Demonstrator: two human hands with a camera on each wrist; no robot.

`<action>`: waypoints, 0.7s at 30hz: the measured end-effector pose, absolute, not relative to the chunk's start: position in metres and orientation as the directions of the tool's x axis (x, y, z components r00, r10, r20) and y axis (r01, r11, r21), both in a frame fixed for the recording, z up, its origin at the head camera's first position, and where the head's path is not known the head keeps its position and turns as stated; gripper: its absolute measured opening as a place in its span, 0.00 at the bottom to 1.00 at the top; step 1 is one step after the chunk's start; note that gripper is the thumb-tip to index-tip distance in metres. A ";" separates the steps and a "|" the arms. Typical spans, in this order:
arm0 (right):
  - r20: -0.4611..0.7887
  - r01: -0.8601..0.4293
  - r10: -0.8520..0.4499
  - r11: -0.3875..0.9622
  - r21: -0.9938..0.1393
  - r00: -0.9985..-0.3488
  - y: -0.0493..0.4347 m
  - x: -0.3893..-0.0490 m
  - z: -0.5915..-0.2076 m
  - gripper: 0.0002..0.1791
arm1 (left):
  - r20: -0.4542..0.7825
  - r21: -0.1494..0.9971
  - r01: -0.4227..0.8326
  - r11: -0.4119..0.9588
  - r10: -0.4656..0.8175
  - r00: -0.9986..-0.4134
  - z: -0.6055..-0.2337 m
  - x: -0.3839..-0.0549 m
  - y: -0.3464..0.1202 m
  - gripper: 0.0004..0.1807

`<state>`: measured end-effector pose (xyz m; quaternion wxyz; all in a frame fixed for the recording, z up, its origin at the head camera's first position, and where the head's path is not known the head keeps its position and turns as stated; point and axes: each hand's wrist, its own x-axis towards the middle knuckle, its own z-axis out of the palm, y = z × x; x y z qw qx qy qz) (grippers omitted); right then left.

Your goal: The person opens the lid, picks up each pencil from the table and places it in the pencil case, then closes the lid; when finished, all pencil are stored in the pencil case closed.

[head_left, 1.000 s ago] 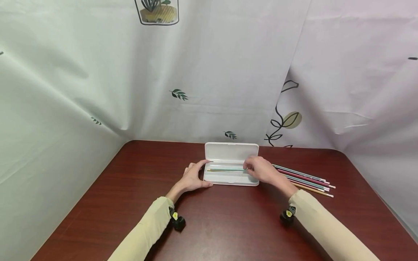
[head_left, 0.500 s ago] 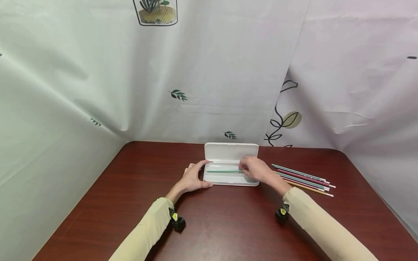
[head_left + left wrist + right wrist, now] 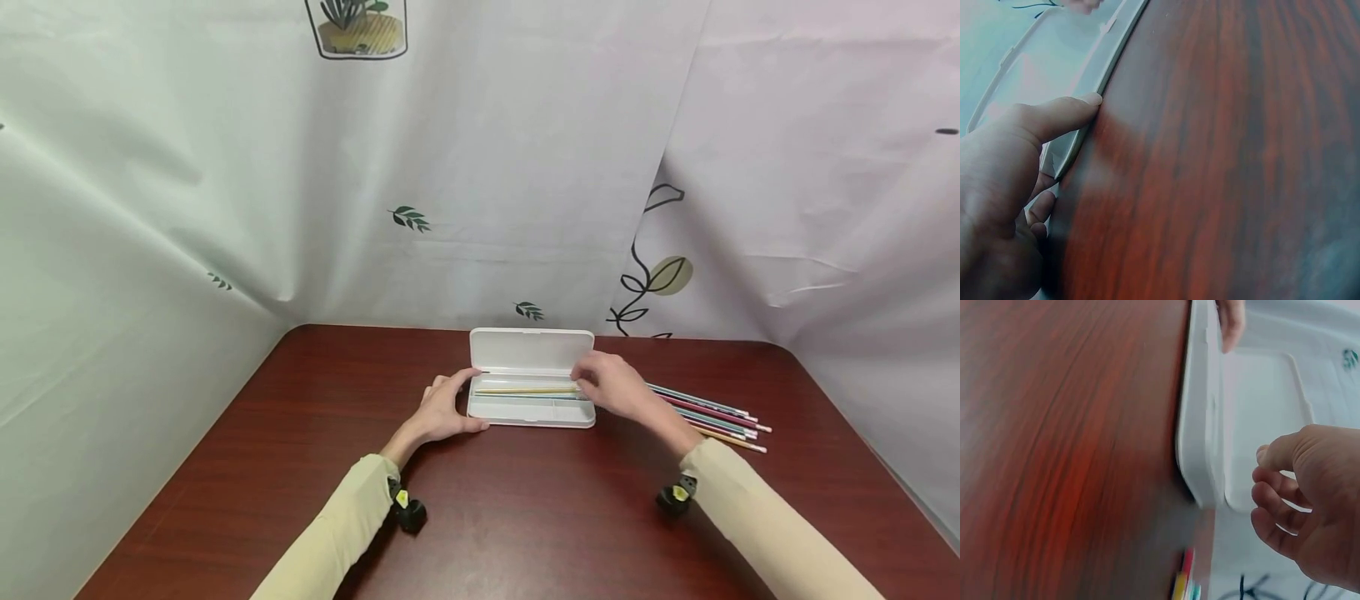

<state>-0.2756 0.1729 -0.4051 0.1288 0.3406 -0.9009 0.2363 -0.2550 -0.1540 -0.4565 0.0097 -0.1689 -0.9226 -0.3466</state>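
A yellow pencil [image 3: 525, 390] lies left to right inside the open white pencil case [image 3: 517, 412], nearer the right hand [image 3: 611, 386], which is loosely curled, seemingly empty. The left hand [image 3: 441, 411] clasps the case's left end.

Case [image 3: 532, 348] looks smooth plastic, low gloss. Surface [image 3: 517, 500] is glossy wood grain. Sleeves [image 3: 322, 533] are matt cloth.

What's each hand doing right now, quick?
Left hand: closed on the left end of the white case.
Right hand: open, fingers loosely curled by the case's right end, nothing visible in its grip.
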 end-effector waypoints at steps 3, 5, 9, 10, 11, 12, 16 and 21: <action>0.404 -0.641 -0.507 0.683 -0.351 -0.761 0.197 -0.267 -0.405 0.06 | 0.138 0.635 0.323 0.702 0.309 -0.941 -0.457 -0.255 -0.154 0.48; 0.401 -0.622 -0.487 0.697 -0.357 -0.776 0.215 -0.260 -0.405 0.07 | 0.139 0.630 0.323 0.706 0.307 -0.941 -0.457 -0.255 -0.154 0.48; 0.414 -0.605 -0.464 0.720 -0.338 -0.783 0.249 -0.244 -0.410 0.09 | 0.138 0.623 0.318 0.714 0.300 -0.944 -0.458 -0.255 -0.154 0.48; 0.415 -0.599 -0.457 0.728 -0.333 -0.787 0.256 -0.240 -0.412 0.09 | 0.138 0.623 0.318 0.715 0.300 -0.944 -0.458 -0.255 -0.155 0.48; 0.415 -0.590 -0.449 0.738 -0.328 -0.791 0.264 -0.236 -0.413 0.10 | 0.137 0.624 0.317 0.714 0.300 -0.944 -0.458 -0.255 -0.155 0.48; 0.421 -0.585 -0.441 0.746 -0.319 -0.793 0.270 -0.231 -0.415 0.10 | 0.137 0.626 0.318 0.712 0.301 -0.944 -0.458 -0.255 -0.155 0.48; 0.441 -0.563 -0.413 0.773 -0.292 -0.797 0.294 -0.216 -0.418 0.13 | 0.136 0.630 0.320 0.707 0.305 -0.943 -0.458 -0.254 -0.155 0.48; 0.457 -0.535 -0.385 0.803 -0.262 -0.802 0.317 -0.201 -0.424 0.14 | 0.139 0.634 0.325 0.702 0.310 -0.940 -0.455 -0.255 -0.153 0.48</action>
